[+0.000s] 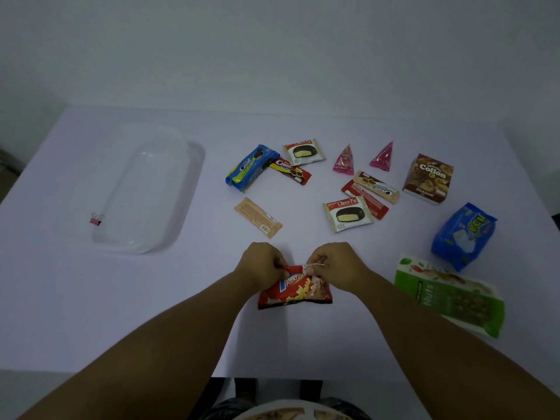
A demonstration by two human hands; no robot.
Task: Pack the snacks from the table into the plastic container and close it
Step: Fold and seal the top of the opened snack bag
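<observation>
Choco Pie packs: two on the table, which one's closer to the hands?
The lower Choco Pie pack, lying beside the red wrapper, is closer to the hands. The other Choco Pie pack lies farther back, next to the blue cookie pack.

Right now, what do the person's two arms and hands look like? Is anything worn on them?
Both forearms are bare: no sleeves show. The left hand and the right hand have no gloves; no watch, bracelet or ring is visible. The fingers are curled, so a ring there could be hidden.
</observation>
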